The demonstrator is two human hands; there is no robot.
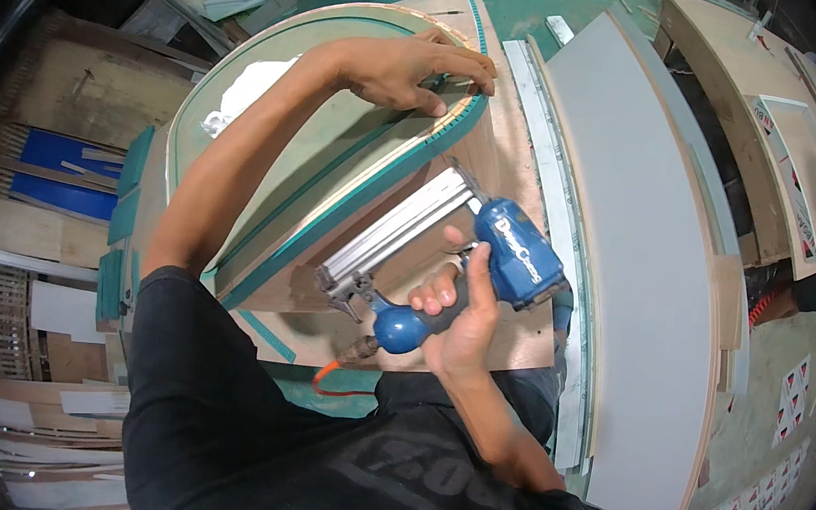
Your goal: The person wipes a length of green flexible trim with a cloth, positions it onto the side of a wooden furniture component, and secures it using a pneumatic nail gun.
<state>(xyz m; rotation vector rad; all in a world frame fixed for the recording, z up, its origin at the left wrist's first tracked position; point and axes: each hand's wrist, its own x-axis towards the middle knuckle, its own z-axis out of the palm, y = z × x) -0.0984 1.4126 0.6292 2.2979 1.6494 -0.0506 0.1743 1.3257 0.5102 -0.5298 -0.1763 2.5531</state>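
A large wooden form with rounded ends lies tilted in front of me. A teal strip with a notched edge follows its long side and bends round the far right corner; its loose end sticks up beyond. My left hand reaches over the form, fingers and thumb curled around the strip and rim at that corner. Low on the right, my right hand grips the handle of a blue nail gun, its silver magazine slanting down to the left. The nose is near the form's side; contact cannot be made out.
A white crumpled cloth lies on the form. The orange air hose hangs from the nail gun. A short teal offcut rests on the board below. To the right stands a long grey panel; stacked boards fill the left.
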